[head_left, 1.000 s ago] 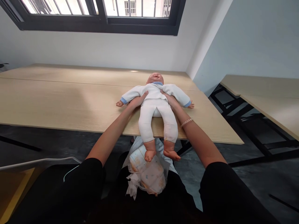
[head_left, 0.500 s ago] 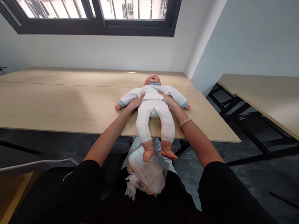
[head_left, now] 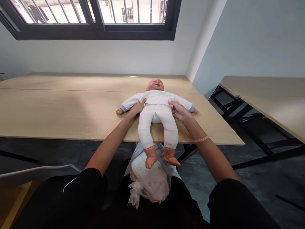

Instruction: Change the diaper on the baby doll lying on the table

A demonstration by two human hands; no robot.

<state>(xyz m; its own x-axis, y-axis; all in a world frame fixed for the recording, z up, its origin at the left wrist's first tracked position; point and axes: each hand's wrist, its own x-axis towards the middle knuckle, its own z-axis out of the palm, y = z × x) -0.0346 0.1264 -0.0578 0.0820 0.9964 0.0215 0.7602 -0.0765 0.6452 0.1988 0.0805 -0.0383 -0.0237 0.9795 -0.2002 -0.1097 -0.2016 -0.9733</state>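
Observation:
A baby doll in a white top with blue cuffs and white leggings lies on its back on the wooden table, its bare feet past the front edge. My left hand is closed round one side of its waist, thumb on the top and fingers out of sight. On the other side, my right hand has its thumb on the top's lower edge and its curled fingers against the doll's flank. A clear plastic bag of printed diapers rests on my lap below the doll's feet.
A second table with black folding legs stands to the right. Behind the doll are a white wall and a dark-framed window. A white cable or bar and a wooden box-like piece are at the lower left.
My right hand has shifted outward from the doll's torso, its fingers now showing beside the waist. My left hand stays at the other side. The view has tilted slightly.

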